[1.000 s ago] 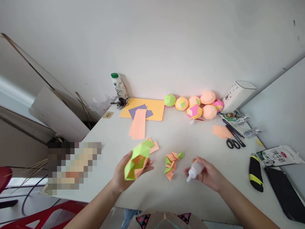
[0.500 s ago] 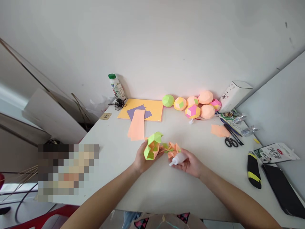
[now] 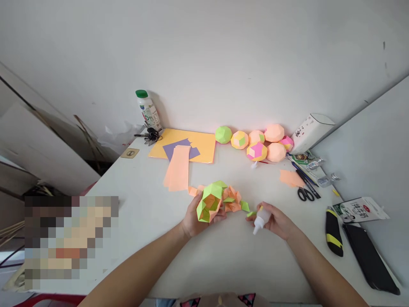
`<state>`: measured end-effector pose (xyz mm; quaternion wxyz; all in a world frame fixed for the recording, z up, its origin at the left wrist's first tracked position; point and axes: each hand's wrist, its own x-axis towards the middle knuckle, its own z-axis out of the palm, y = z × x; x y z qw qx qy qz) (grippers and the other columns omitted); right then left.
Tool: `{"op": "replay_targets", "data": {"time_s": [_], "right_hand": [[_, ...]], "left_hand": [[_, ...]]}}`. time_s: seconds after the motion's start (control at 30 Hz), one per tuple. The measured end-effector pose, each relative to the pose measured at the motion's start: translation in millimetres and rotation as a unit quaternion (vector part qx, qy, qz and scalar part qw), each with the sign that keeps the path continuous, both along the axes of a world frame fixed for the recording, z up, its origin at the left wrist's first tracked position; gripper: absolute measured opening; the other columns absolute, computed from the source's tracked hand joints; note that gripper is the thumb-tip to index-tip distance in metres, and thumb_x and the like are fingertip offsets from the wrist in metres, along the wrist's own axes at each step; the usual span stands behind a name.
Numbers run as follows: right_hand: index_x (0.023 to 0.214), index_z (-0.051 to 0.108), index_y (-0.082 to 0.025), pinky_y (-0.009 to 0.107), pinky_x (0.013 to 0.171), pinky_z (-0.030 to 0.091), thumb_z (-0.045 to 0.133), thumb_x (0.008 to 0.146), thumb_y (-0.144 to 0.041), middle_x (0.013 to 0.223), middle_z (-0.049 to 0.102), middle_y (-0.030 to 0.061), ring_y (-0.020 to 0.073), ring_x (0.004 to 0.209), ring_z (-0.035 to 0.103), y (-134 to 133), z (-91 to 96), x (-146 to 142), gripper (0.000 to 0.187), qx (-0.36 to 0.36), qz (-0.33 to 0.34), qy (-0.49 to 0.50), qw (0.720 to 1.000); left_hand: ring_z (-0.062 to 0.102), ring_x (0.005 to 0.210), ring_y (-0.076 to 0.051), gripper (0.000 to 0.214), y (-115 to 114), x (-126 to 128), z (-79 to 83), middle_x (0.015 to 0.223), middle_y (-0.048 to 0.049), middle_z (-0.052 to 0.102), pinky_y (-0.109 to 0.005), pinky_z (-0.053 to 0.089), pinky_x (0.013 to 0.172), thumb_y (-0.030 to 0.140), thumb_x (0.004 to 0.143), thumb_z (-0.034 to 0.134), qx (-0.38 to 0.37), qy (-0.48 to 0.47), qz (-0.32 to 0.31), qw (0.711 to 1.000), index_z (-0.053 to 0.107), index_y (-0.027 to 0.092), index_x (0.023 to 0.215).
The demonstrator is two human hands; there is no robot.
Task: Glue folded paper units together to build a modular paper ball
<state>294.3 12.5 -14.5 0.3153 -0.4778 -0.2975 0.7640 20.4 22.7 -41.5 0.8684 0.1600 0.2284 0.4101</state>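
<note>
My left hand (image 3: pixel 194 219) is closed around a hollow, half-built paper ball (image 3: pixel 211 200), green outside with orange folds inside, its opening facing me. In my right hand (image 3: pixel 276 219) is a white squeeze glue bottle (image 3: pixel 262 216), nozzle tilted downward. A small green folded paper piece (image 3: pixel 251 213) is at the fingertips of that same hand. Between the two hands lies a pile of orange folded paper pieces (image 3: pixel 233 199) with some green ones among them. More orange paper pieces (image 3: pixel 192 190) show behind my left hand, partly hidden by it.
Finished paper balls (image 3: pixel 256 151) line the wall. Orange paper strips (image 3: pixel 180 168) overlap a purple sheet (image 3: pixel 177 147) and a yellow pad (image 3: pixel 203 145). A bottle (image 3: pixel 149 111) and keys (image 3: pixel 151 135) stand at back left; scissors (image 3: pixel 306 194) and a black-yellow case (image 3: pixel 334 232) lie right.
My right hand has moved right from the pile with the glue bottle, now with a green piece at its fingertips. My left hand and the paper ball have shifted slightly right.
</note>
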Motion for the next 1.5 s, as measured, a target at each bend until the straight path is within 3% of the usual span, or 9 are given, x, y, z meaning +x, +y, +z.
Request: {"op": "replay_targets", "data": {"time_s": [0.07,0.2,0.3,0.4,0.47,0.6,1.07,1.27,1.5], "right_hand": [[0.079,0.052,-0.019,0.029,0.06,0.047,0.063,0.078,-0.045,0.068,0.066,0.0031,0.0238,0.075,0.068,14,9.3,-15,0.029,0.039,-0.001,-0.004,0.999],[0.081,0.053,-0.02,0.026,0.049,0.042,0.066,0.073,-0.05,0.066,0.06,0.0009,0.0154,0.055,0.055,19,53.7,-43,0.034,0.231,-0.069,-0.086,0.967],[0.084,0.055,-0.021,0.027,0.049,0.041,0.067,0.074,-0.045,0.073,0.058,0.0026,0.017,0.061,0.054,5,81.9,-66,0.029,0.405,-0.105,-0.186,0.889],[0.089,0.056,-0.022,0.025,0.047,0.04,0.066,0.076,-0.034,0.073,0.059,0.0021,0.0151,0.058,0.053,-9,85.6,-84,0.02,0.526,-0.081,-0.262,0.805],[0.09,0.056,-0.022,0.024,0.045,0.039,0.065,0.078,-0.033,0.069,0.058,0.0009,0.0137,0.053,0.05,-13,78.3,-88,0.018,0.535,-0.064,-0.288,0.792],[0.089,0.056,-0.021,0.024,0.045,0.04,0.06,0.081,-0.037,0.07,0.057,0.001,0.0132,0.053,0.05,-8,65.1,-86,0.018,0.506,-0.082,-0.306,0.802],[0.09,0.053,-0.023,0.024,0.042,0.038,0.058,0.083,-0.038,0.058,0.052,-0.0031,0.0119,0.045,0.045,-8,62.4,-94,0.018,0.528,-0.056,-0.328,0.782],[0.088,0.051,-0.023,0.022,0.038,0.032,0.056,0.084,-0.038,0.051,0.045,-0.0062,0.0103,0.039,0.039,-6,62.2,-95,0.017,0.52,-0.048,-0.311,0.794],[0.088,0.05,-0.023,0.021,0.037,0.028,0.056,0.085,-0.034,0.047,0.04,-0.0083,0.0091,0.038,0.035,-6,62.0,-95,0.013,0.51,-0.034,-0.277,0.814]], "left_hand": [[0.063,0.072,-0.023,0.06,-3,1,0.9,0.088,-0.0128,0.065,-0.037,0.049,0.071,0.061,0.084,0.039,0.007,0.011,-0.012,1.0,0.065,0.01,0.102],[0.063,0.073,-0.023,0.068,-11,5,1.3,0.089,-0.0126,0.063,-0.036,0.048,0.068,0.068,0.082,0.034,0.035,0.021,-0.044,0.998,0.062,0.012,0.109],[0.061,0.074,-0.023,0.073,-16,8,1.1,0.086,-0.0125,0.062,-0.036,0.047,0.068,0.071,0.081,0.031,0.068,0.016,-0.073,0.995,0.059,0.013,0.115],[0.059,0.073,-0.022,0.076,-17,8,3.1,0.082,-0.0115,0.061,-0.035,0.046,0.068,0.073,0.08,0.026,0.104,0.011,-0.08,0.991,0.059,0.013,0.115],[0.058,0.072,-0.021,0.075,-17,9,6.0,0.08,-0.0107,0.06,-0.035,0.045,0.07,0.071,0.082,0.025,0.124,0.008,-0.077,0.989,0.059,0.013,0.115],[0.055,0.066,-0.019,0.068,-17,10,12.1,0.075,-0.0089,0.059,-0.032,0.043,0.064,0.069,0.081,0.031,0.16,0.016,-0.077,0.984,0.059,0.015,0.111],[0.056,0.075,-0.02,0.068,-17,9,10.3,0.089,-0.0105,0.063,-0.03,0.04,0.067,0.068,0.08,0.037,0.142,0.027,-0.054,0.988,0.055,0.017,0.122],[0.054,0.074,-0.019,0.067,-18,9,7.8,0.088,-0.0098,0.062,-0.029,0.041,0.067,0.067,0.083,0.032,0.144,0.049,-0.061,0.986,0.053,0.018,0.124],[0.058,0.075,-0.02,0.067,-19,10,9.1,0.083,-0.0095,0.064,-0.031,0.042,0.07,0.067,0.08,0.041,0.11,0.039,-0.061,0.991,0.054,0.016,0.122]]}}
